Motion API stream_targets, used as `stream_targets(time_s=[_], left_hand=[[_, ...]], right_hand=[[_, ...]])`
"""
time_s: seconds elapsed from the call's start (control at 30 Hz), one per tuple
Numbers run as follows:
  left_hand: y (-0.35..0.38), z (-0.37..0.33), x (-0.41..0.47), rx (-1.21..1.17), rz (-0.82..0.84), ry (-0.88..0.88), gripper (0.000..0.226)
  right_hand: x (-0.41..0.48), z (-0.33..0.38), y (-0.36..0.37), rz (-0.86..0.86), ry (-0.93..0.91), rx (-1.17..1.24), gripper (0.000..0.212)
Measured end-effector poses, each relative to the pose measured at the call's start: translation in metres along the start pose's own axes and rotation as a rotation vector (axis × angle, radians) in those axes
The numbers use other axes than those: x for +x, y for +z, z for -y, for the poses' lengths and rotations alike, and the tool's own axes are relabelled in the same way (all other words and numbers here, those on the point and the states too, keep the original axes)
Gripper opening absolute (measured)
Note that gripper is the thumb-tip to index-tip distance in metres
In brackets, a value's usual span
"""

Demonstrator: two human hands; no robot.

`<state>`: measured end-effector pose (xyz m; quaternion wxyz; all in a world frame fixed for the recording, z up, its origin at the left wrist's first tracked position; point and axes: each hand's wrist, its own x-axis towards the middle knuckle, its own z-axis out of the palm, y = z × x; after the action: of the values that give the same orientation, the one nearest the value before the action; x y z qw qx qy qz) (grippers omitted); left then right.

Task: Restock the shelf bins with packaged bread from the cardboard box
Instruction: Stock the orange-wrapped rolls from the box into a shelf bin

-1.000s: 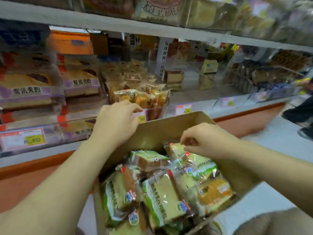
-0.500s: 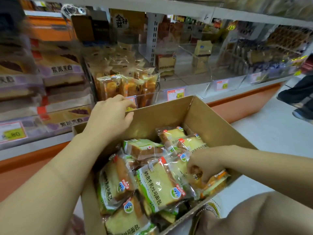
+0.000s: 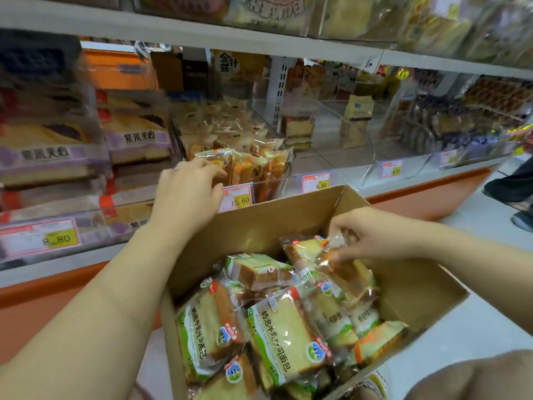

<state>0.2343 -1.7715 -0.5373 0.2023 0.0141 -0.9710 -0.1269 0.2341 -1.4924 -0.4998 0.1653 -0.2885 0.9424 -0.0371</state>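
Here, right hand (image 3: 372, 236) pinches crinkly clear bread packet (image 3: 350, 274) — inside cardboard box (image 3: 259, 226).

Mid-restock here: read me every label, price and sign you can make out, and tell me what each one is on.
"15.60": middle price tag.
"8.80": right price tag.
"8.80": left price tag.
"紫米夹心": purple-banded bread pack, left stack.
"奶泡牛乳吐司面包": green bread pack in the cardboard box.
"金针菇": bag at the back.
Far-right price tags and the small print on the packs: too blurred.

Bright even shop light; motion blur at left, wide-angle bending at edges.
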Motion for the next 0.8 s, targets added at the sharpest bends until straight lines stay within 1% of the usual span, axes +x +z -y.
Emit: stream_targets(time_s=[0.1,0.23,0.3,0.33,0.43,0.53,0.6,0.67,0.7,0.77,0.8], left_hand=[[-0.002,0.008,0.003,0.035,0.004,-0.002,0.032],[-0.008,0.020,0.009,0.108,-0.014,0.063,0.034],[-0.011,0.025,0.012,0.097,-0.009,0.078,0.038],[-0.012,0.028,0.014,0.061,-0.002,0.062,0.041],[-0.015,0.033,0.018,-0.077,0.025,-0.056,0.051],[-0.018,0.039,0.021,-0.156,0.025,-0.135,0.058],[-0.021,0.041,0.022,-0.223,0.012,-0.174,0.058],[-0.021,0.041,0.021,-0.265,-0.006,-0.176,0.057],[-0.021,0.041,0.020,-0.259,-0.021,-0.152,0.058],[-0.017,0.042,0.018,-0.232,-0.041,-0.086,0.061],[-0.016,0.043,0.018,-0.229,-0.046,-0.061,0.064]], right_hand=[[0.011,0.023,-0.025,-0.216,-0.031,0.122,0.021],[0.035,0.055,-0.046,-0.575,-0.123,0.510,0.022],[0.047,0.072,-0.051,-0.714,-0.174,0.680,0.019],[0.054,0.078,-0.053,-0.765,-0.193,0.722,0.018],[0.079,0.092,-0.052,-0.838,-0.212,0.779,0.019],[0.105,0.098,-0.045,-0.796,-0.196,0.839,0.021],[0.123,0.098,-0.035,-0.733,-0.167,0.724,0.029],[0.137,0.098,-0.024,-0.714,-0.129,0.493,0.039],[0.143,0.100,-0.019,-0.772,-0.132,0.330,0.040],[0.152,0.101,-0.014,-0.945,-0.143,-0.062,0.039],[0.155,0.103,-0.012,-1.005,-0.133,-0.175,0.040]])
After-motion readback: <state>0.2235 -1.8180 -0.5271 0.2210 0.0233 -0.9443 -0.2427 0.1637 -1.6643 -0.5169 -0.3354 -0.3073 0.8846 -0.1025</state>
